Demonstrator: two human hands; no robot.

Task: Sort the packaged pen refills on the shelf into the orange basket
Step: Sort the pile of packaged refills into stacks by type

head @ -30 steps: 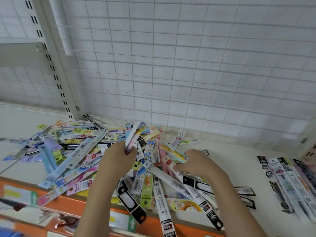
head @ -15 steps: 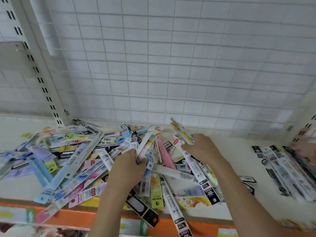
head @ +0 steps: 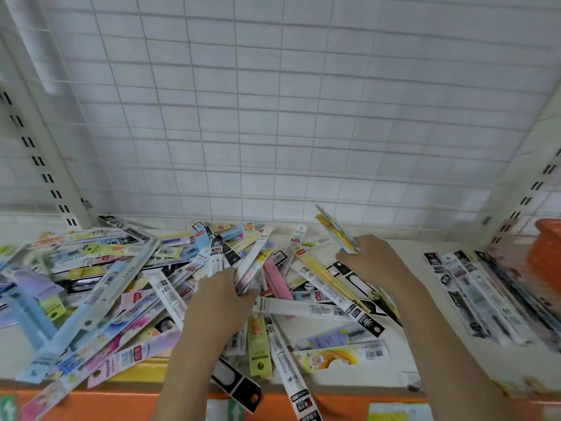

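A big loose heap of packaged pen refills (head: 115, 287) covers the left and middle of the white shelf (head: 406, 335). My left hand (head: 221, 302) grips a bunch of refill packs (head: 218, 253) that fan upward from my fist. My right hand (head: 373, 262) pinches a yellow refill pack (head: 337, 229), lifted off the heap and tilted up to the left. At the far right edge the orange basket (head: 545, 253) shows only in part.
A row of black-and-white refill packs (head: 473, 293) lies side by side on the shelf's right part, beside the basket. White wire grid (head: 273, 117) backs the shelf, with slotted uprights (head: 39, 159) at both sides. An orange strip (head: 334, 405) runs along the front edge.
My right hand has lifted the yellow pack out of the heap and carried it up and to the right. The left hand keeps its bunch. The view swung right, bringing the orange basket into sight.
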